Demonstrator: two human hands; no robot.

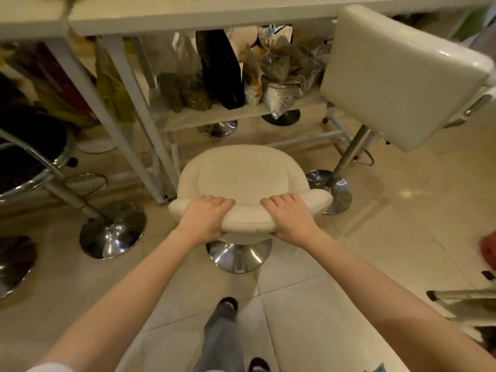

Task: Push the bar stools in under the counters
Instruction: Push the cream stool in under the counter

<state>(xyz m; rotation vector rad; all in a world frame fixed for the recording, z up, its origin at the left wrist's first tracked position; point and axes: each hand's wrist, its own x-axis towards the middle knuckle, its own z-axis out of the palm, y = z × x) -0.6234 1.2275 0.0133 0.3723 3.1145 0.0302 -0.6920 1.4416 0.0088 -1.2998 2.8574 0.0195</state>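
Observation:
A cream round bar stool (249, 178) with a low curved backrest stands in front of me on a chrome disc base (239, 255). My left hand (205, 217) and my right hand (290, 217) both grip the backrest from above, fingers curled over its top edge. The white counter (188, 14) runs across the top of the view, its white legs (126, 108) just left of the stool. A white square-seated stool (402, 76) stands to the right on a chrome column. A black stool (29, 146) with chrome base stands at the left.
A low shelf (230, 114) under the counter holds bags and packets. More chrome stool bases (218, 128) show behind it. My leg and shoes (222, 331) are on the tiled floor. A red object (488, 249) and a metal frame (461, 295) lie at the right edge.

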